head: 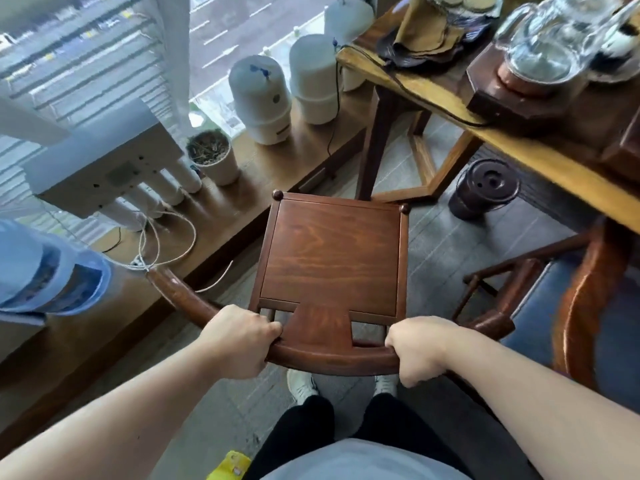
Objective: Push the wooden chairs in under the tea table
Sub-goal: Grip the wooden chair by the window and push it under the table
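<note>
A dark wooden chair with a square seat and curved back rail stands right in front of me, its front corners close to the tea table's near leg. My left hand grips the back rail left of the centre splat. My right hand grips the same rail on the right. The tea table, a long yellowish slab, runs from the top centre to the right edge, with the chair's seat outside its edge. A second wooden chair with a blue cushion sits at the right, partly under the table.
A low wooden ledge along the window at left holds white tanks, a plant pot, a filter unit and loose cords. A dark round bin stands on the floor beneath the table. A glass kettle and cloths sit on the table.
</note>
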{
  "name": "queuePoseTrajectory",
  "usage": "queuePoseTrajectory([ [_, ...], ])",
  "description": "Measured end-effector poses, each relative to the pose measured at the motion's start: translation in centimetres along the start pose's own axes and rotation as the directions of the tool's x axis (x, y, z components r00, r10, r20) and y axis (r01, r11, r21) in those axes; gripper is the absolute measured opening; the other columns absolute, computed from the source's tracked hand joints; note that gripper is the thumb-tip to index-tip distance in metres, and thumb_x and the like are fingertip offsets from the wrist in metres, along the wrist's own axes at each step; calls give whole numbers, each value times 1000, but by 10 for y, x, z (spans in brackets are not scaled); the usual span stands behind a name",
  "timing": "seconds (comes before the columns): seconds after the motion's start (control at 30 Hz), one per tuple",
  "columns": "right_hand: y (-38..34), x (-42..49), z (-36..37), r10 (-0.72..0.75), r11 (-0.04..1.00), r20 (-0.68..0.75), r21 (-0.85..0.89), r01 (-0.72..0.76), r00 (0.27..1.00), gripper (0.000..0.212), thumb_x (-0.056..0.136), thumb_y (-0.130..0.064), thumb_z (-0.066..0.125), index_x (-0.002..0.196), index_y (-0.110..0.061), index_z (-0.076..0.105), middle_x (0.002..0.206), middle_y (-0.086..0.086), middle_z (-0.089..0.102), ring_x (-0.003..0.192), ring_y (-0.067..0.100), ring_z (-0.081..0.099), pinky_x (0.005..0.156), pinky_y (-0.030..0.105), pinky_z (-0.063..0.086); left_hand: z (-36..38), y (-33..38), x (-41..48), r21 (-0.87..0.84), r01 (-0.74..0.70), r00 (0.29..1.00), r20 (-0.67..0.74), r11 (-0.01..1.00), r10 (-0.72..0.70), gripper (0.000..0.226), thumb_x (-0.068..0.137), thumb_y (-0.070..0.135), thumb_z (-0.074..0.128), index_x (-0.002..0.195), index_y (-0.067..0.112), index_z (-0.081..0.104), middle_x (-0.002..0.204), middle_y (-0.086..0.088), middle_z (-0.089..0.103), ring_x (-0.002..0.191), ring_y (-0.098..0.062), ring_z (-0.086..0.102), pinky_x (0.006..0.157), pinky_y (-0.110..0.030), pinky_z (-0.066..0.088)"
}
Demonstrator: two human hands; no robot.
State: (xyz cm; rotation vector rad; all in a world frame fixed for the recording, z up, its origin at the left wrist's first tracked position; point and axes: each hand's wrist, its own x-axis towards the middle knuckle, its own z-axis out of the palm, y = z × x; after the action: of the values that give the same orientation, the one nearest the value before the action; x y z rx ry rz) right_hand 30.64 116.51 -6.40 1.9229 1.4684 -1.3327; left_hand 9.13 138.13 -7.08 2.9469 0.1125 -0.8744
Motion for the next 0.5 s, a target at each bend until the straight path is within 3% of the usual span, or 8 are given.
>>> queuePoseTrajectory([
  [0.2, 6, -11, 4, 99, 985, -25, 147, -94, 995, 21, 50, -29, 65, 69, -20, 60, 61, -2, 60, 53, 20, 57, 49, 33, 49, -20, -8, 30, 119, -112, 994, 24, 986, 110, 29, 67, 34, 42, 93, 28, 53, 68, 6, 57, 65, -23, 62, 52, -31, 41],
  [0.3, 15, -14, 7, 109, 978, -25, 184, -103, 994, 21, 51, -32, 66, 67, -21, 58, 61, -2, 60, 53, 18, 56, 47, 31, 46, -28, -7, 46, 138, -148, 989, 33, 979, 145, 28, 68, 32, 42, 93, 28, 54, 68, 6, 58, 63, -23, 62, 53, -31, 47],
  [0.5, 29, -17, 8, 127, 971, -82, 211, -108, 989, 24, 54, -32, 62, 75, -21, 61, 68, -2, 64, 61, 19, 60, 57, 35, 56, -48, -3, 61, 188, -178, 984, 63, 966, 168, 25, 70, 31, 46, 94, 29, 53, 71, 6, 59, 68, -23, 62, 54, -31, 41],
])
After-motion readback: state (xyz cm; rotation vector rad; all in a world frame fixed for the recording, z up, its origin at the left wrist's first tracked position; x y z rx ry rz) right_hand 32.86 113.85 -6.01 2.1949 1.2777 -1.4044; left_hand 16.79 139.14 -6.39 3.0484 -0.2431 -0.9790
